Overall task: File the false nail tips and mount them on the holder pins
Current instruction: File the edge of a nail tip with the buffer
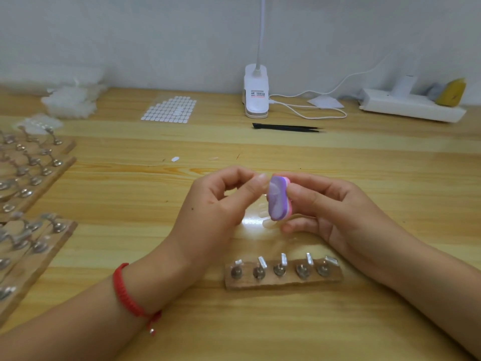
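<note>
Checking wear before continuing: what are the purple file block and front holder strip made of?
File block: probably foam, matte gritty purple face with pale worn streaks, pink layer behind. Holder strip: bare wood, visible grain, rough edges; its pins look like shiny metal.

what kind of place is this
Likely a nail-art workbench: pin holders on a wooden table, a sheet of sticky tabs, and the right hand gripping a file block by the nail tip in the left hand.
</note>
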{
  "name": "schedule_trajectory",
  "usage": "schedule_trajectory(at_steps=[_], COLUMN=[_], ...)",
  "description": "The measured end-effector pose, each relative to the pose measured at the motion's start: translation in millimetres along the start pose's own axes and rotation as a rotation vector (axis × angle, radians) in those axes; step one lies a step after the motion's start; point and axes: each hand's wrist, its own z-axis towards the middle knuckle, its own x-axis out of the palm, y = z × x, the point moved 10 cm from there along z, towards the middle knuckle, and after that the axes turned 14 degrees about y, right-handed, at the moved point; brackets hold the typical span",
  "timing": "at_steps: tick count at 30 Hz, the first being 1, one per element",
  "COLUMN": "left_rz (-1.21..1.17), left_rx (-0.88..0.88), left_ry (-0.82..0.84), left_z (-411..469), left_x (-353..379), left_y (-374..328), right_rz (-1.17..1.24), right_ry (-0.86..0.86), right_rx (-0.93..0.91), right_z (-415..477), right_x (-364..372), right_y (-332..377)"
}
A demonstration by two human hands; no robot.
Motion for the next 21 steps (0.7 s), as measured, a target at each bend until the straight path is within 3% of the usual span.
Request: schedule_trajectory(at_steps=[4, 15, 21], left_rz=[0.046, 0.028, 0.032], left_rx=[0.032, -0.023, -0.011], left_ry=[0.054, -0.058, -0.031], left_z=[0, -1, -1], left_x=[8, -6, -1], left_y=[-6, 2, -2], right_rz=[0.015, 0.002, 0.058], right_ry=[-0.037, -0.009, -0.053], right_rx=[-0.016, -0.013, -0.027], right_z=[-1, -1, -2], right_x=[-4, -1, -6], right_y=[1, 0, 1])
